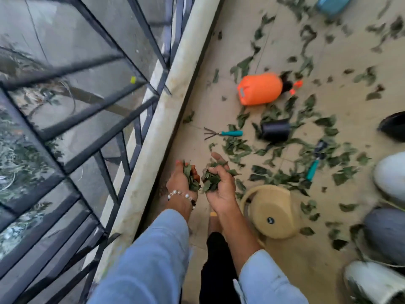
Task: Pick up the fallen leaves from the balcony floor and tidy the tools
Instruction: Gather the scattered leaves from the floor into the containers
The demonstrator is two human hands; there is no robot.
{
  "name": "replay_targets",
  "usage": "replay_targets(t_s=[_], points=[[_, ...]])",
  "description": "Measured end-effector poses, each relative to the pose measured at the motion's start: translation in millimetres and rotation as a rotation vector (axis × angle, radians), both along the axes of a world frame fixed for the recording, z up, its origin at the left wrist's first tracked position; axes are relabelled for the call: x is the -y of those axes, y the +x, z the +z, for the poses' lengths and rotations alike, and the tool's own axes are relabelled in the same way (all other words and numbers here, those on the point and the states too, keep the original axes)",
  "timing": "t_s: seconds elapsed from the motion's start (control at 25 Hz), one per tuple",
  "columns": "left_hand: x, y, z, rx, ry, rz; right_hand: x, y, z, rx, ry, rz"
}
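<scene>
My left hand (180, 182) grips a bunch of green leaves (191, 175), fingers curled round them, a pearl bracelet on the wrist. My right hand (220, 186) is palm up and cups a second bunch of leaves (211, 178). Both hands are held above the balcony floor (219, 119) near the railing. Many fallen leaves (278, 176) lie scattered over the floor. A hand rake with a teal handle (225, 133) lies ahead of my hands. A small trowel with a teal handle (315, 161) lies among leaves to the right.
An orange sprayer bottle (259, 88) lies on its side. A small black pot (275, 130) lies tipped over. A beige pot (272, 212) lies overturned by my right arm. White and grey pots (390, 176) line the right edge. A metal railing (122, 88) and concrete ledge (171, 102) bound the left.
</scene>
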State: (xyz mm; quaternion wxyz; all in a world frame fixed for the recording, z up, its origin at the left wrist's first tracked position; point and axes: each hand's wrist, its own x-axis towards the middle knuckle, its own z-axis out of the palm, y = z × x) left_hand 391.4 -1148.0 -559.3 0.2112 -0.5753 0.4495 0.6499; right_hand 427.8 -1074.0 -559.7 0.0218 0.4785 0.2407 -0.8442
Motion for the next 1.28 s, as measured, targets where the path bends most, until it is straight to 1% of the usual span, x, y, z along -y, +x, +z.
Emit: replay_targets(t_s=[0.12,0.2,0.24,0.28,0.36,0.4,0.48,0.56,0.64,0.72,0.84,0.92,1.0,1.08,1.24,1.28], points=[[-48.1,5.5,89.6,-0.072,0.033,-0.021,-31.9,-10.1,112.9,0.041,0.166,-0.042],[-77.2,3.2,139.0,-0.132,0.01,-0.104,-54.2,-14.1,177.8,0.08,0.285,-0.015],[-90.8,2.3,159.2,-0.153,0.011,-0.146,-64.6,-15.0,203.6,0.091,0.33,-0.002],[-102.4,0.7,175.0,-0.17,0.052,-0.192,-74.3,-15.3,225.4,0.106,0.372,0.012],[-117.5,-5.7,183.7,-0.198,0.125,-0.244,-90.6,-17.2,256.3,0.117,0.403,0.037],[-121.6,-10.3,177.5,-0.214,0.148,-0.261,-95.9,-20.8,266.3,0.111,0.397,0.044],[-132.3,-28.6,196.2,-0.233,0.181,-0.354,-105.2,-34.7,282.9,0.113,0.384,0.047],[-141.5,-53.9,210.1,-0.265,0.143,-0.395,-110.8,-55.7,289.4,0.136,0.383,0.026],[-150.9,-84.7,238.5,-0.272,0.12,-0.462,-115.5,-83.7,292.6,0.125,0.398,0.01],[-160.6,-124.0,264.9,-0.314,0.141,-0.497,-123.5,-120.8,297.0,0.107,0.434,-0.002],[-180.2,-202.1,296.3,-0.358,0.167,-0.596,-139.7,-196.5,317.5,0.073,0.443,-0.11],[-195.9,-255.1,311.5,-0.381,0.193,-0.655,-153.2,-247.4,334.9,0.093,0.443,-0.178],[-219.4,-304.9,329.5,-0.413,0.232,-0.7,-171.2,-292.8,350.4,0.05,0.439,-0.268],[-244.6,-336.0,334.3,-0.412,0.286,-0.752,-192.0,-321.1,351.6,0.031,0.49,-0.327],[-306.7,-373.6,340.1,-0.395,0.351,-0.886,-253.0,-356.9,352.5,0.07,0.57,-0.415],[-322.0,-381.1,338.7,-0.378,0.397,-0.912,-270.2,-364.9,350.8,0.09,0.579,-0.438]])
